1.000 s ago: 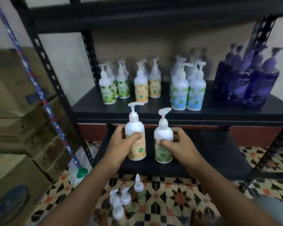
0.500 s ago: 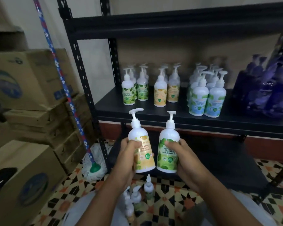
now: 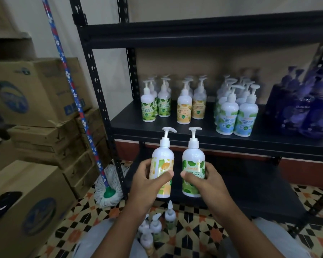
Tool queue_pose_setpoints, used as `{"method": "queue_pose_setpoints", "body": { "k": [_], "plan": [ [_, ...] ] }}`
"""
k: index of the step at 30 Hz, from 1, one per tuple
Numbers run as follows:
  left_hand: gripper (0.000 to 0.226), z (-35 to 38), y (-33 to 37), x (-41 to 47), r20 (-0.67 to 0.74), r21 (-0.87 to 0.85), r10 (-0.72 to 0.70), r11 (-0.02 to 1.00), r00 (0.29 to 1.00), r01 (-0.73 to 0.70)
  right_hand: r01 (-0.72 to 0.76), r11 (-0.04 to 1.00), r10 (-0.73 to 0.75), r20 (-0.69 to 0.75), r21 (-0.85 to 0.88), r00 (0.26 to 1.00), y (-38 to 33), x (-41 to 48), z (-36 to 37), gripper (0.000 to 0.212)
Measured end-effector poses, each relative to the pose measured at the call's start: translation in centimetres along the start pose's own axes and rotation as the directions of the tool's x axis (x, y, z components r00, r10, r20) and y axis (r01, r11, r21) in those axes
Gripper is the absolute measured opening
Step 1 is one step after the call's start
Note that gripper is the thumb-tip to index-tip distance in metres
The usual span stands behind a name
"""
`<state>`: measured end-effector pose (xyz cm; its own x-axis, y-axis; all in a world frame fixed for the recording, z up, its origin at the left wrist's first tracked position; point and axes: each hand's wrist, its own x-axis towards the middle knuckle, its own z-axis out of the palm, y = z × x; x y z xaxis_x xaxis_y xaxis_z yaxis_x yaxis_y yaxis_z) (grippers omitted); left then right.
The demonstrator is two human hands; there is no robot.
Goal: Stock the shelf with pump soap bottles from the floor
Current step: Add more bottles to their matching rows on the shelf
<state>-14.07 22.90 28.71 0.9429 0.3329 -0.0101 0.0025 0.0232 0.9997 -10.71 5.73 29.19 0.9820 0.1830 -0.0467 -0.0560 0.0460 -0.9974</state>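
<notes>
Two bottles up at once! The left hand is wrapped round a white plastic pump bottle with a yellow label. The right hand grips a white plastic pump bottle with a green leaf label. Both are upright, side by side, held in the air just below the front edge of the black metal shelf board. This looks like the carry-to-shelf step. Next call: lift them over the edge and set each ahead of its matching row. The green-label row stands left of the yellow-label row, so the hands likely cross. More white pump bottles wait on the patterned tile floor.
</notes>
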Motion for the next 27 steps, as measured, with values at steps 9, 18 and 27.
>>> {"method": "queue_pose_setpoints", "body": {
  "k": [9, 18, 27],
  "plan": [
    [0.031, -0.1, 1.1, 0.9, 0.098, -0.349, -0.172, 0.916, 0.980, 0.196, 0.090, 0.995, -0.090, -0.010, -0.033, 0.996, -0.1, 0.9, 0.8, 0.043],
    [0.035, -1.7, 5.0, 8.8, -0.038, -0.344, -0.001, 0.939, 0.999, -0.012, 0.206, 0.976, -0.204, 0.027, -0.071, 0.979, -4.2, 7.4, 3.6, 0.036],
    [0.024, -4.7, 4.4, 13.9, -0.096, -0.328, 0.041, 0.942, 0.995, -0.071, 0.317, 0.929, -0.324, -0.004, -0.193, 0.946, -6.9, 17.4, 7.9, 0.031]
  ]
}}
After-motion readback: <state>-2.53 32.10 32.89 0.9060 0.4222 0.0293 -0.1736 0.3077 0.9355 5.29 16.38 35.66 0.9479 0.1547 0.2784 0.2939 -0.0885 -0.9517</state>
